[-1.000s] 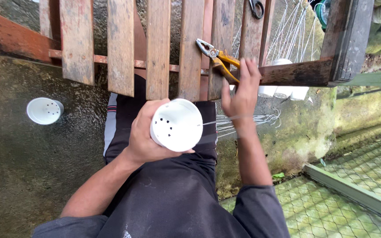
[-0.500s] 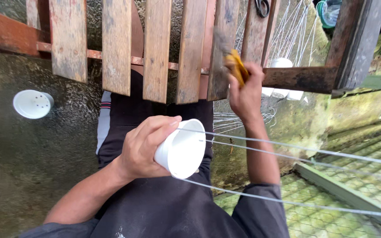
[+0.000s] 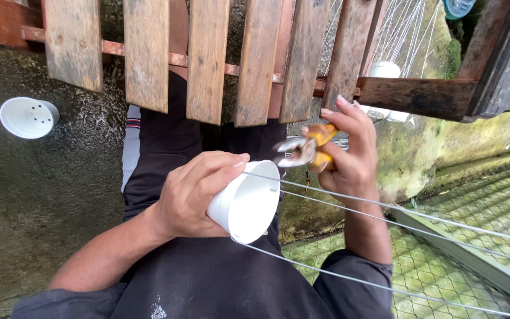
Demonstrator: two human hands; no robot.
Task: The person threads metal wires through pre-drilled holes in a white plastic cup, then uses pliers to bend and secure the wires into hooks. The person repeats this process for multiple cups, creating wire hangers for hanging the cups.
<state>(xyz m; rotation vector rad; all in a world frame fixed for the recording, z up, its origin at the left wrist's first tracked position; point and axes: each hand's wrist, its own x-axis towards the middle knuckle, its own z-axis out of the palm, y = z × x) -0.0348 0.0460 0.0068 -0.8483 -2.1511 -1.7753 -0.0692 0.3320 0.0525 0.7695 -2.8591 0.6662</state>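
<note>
My left hand (image 3: 193, 192) grips a small white plastic pot (image 3: 249, 204) tipped on its side, its open mouth facing right. Three thin metal wires (image 3: 385, 207) run from the pot's rim away to the lower right. In my right hand (image 3: 349, 159) are yellow-handled pliers (image 3: 305, 150), whose metal jaws point left and sit just above the pot's rim, close to the upper wire's attachment. Both hands hover over my lap in dark clothing.
A second white pot (image 3: 29, 117) with holes in its base lies on the wet concrete at left. Weathered wooden slats (image 3: 208, 59) cross the top. Wire mesh (image 3: 491, 207) covers the ground at right, beside a mossy wall.
My right hand took the pliers off the wooden slats and brought them down to the pot's rim. My left hand turned the pot onto its side, and the wires now stretch out rightward.
</note>
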